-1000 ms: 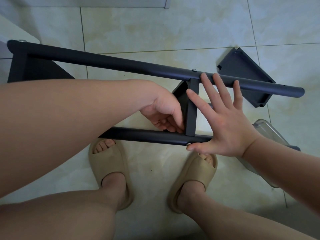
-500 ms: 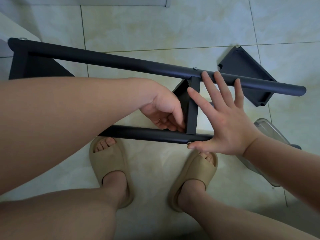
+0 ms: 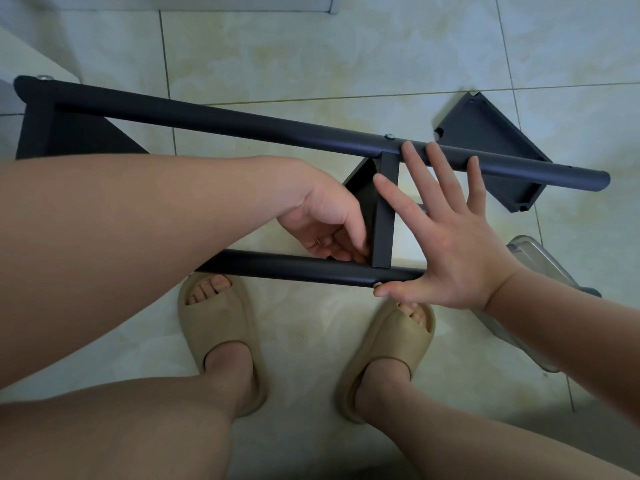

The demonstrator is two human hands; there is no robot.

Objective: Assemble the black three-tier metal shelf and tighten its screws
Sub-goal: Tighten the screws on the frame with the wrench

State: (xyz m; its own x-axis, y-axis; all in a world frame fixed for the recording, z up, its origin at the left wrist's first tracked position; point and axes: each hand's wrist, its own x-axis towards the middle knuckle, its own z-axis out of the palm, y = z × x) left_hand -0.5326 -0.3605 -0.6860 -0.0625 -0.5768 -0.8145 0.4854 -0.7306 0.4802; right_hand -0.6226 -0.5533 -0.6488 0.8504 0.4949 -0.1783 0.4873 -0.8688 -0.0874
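Over the tiled floor (image 3: 311,46), head view: the black shelf frame (image 3: 173,112) is positioned w/ its tubes running left-right, ahead of the person's feet. The upper tube (image 3: 277,129) spans top left to mid right. The lower tube (image 3: 294,268) runs approx. parallel and nearer the camera, its left part hidden behind the left forearm. The middle tier (image 3: 384,216) bridges both tubes. The end tier (image 3: 52,133) sits at the far-left end of the upper tube.

Left grip (image 3: 325,223): bare hand, fingers curled into the corner where the middle tier meets the lower tube, touching the tier's left face. Cannot tell whether it holds a part or tool, as the fingers hide that spot.

Right grip (image 3: 446,244): bare hand, wide, fingers straight and spread, holding nothing. It is laid over the right side of the middle tier. The fingertips reach the upper tube and the thumb tip rests on the lower tube, just beside the lower screw (image 3: 379,285).

Other fasteners: upper screw (image 3: 389,136) on the upper tube above the middle tier, and end screw (image 3: 43,77) at the far left.

Misc.: a loose tier panel (image 3: 478,129) lies on the floor, partly behind the upper tube's right end. A clear plastic container (image 3: 533,265) is behind the right wrist. Beige sandals, left (image 3: 218,323) and right (image 3: 391,344), are below the lower tube.
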